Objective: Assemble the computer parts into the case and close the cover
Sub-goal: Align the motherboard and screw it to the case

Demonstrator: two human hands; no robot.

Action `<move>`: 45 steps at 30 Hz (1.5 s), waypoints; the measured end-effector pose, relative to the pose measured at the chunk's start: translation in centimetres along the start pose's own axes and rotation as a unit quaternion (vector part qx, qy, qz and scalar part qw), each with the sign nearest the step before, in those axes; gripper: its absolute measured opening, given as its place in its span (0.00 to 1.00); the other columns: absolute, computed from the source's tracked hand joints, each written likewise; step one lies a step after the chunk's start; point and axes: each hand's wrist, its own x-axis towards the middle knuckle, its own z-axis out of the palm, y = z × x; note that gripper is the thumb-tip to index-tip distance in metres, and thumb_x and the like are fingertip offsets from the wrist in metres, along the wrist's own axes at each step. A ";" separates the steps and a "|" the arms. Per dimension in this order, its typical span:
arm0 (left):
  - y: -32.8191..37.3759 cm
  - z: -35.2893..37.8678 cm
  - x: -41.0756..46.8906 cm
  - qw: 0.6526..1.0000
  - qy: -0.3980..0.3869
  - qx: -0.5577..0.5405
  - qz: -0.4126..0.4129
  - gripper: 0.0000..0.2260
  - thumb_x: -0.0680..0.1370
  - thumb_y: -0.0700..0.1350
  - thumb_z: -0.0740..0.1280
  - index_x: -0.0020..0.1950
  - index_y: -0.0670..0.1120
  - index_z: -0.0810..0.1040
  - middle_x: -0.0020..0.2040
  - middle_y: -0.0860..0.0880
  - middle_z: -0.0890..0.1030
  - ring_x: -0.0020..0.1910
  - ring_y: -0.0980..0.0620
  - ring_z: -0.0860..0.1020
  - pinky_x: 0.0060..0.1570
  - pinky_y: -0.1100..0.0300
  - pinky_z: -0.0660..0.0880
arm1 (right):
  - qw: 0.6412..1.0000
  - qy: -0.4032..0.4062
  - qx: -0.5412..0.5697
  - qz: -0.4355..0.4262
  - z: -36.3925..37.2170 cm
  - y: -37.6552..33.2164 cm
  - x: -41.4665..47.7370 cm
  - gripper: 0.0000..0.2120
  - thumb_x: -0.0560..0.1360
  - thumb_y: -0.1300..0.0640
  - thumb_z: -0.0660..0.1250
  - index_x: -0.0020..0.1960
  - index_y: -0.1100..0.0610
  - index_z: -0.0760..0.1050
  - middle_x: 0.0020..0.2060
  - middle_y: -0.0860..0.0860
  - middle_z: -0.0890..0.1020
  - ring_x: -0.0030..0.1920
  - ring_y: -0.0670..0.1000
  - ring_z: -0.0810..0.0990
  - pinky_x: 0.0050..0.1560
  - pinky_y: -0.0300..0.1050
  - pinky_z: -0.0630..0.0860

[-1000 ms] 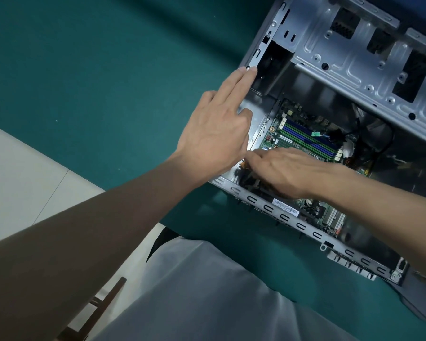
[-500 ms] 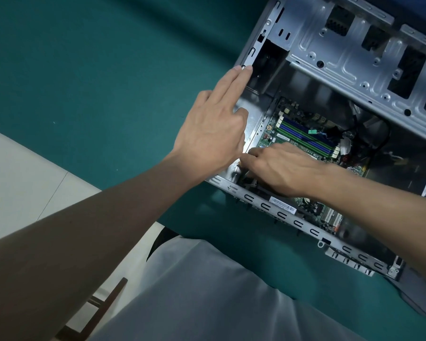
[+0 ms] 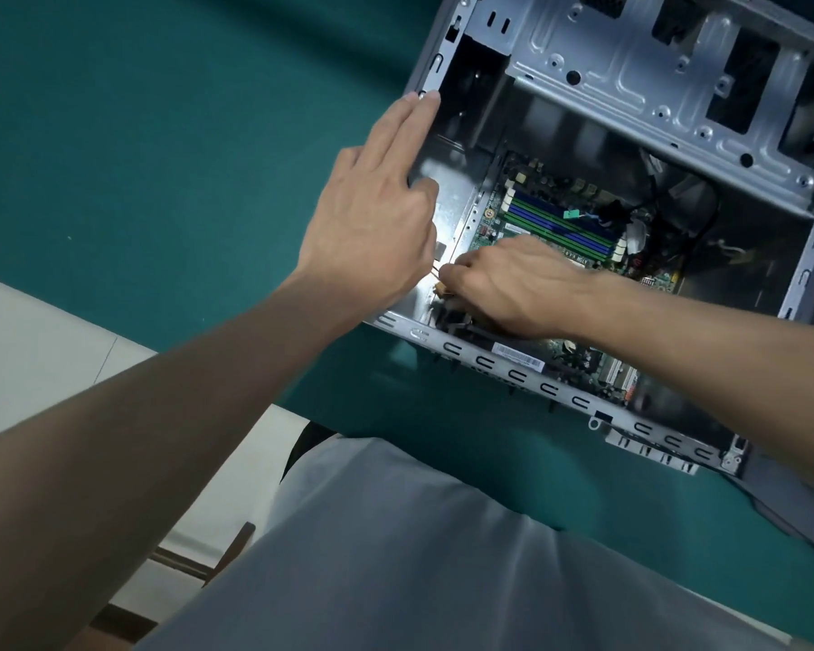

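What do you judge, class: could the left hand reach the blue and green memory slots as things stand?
Probably yes: the left hand rests on the edge of the open grey metal case, and nothing covers the memory slots; the right hand works beside them.

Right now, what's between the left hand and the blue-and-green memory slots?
Head view: between left hand and blue-and-green memory slots, only bare grey metal case floor and the green motherboard's edge.
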 end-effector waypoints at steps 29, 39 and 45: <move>0.1 0.2 0.1 1.000 0.001 -0.002 0.006 0.11 0.77 0.43 0.63 0.40 0.38 0.78 0.78 0.40 0.57 0.77 0.43 0.55 0.59 0.47 0.66 | 0.992 -0.008 -0.117 -0.036 0.1 0.1 -0.3 0.21 0.81 0.40 0.44 0.41 0.56 0.59 0.25 0.47 0.64 0.23 0.48 0.59 0.25 0.43 0.58; 0.1 0.3 0.1 1.000 0.001 -0.002 0.005 0.11 0.77 0.43 0.62 0.41 0.38 0.79 0.78 0.40 0.57 0.77 0.44 0.54 0.59 0.47 0.66 | 0.993 0.014 -0.096 -0.070 0.1 0.1 -0.1 0.14 0.82 0.51 0.52 0.41 0.58 0.64 0.27 0.50 0.66 0.27 0.53 0.66 0.28 0.47 0.64; 0.1 0.2 0.1 1.000 0.000 -0.002 0.005 0.10 0.77 0.43 0.63 0.41 0.38 0.79 0.78 0.40 0.57 0.77 0.44 0.54 0.60 0.47 0.66 | 0.993 -0.011 -0.091 -0.080 0.1 0.1 -0.2 0.14 0.79 0.46 0.36 0.44 0.54 0.51 0.30 0.49 0.64 0.26 0.49 0.64 0.24 0.45 0.58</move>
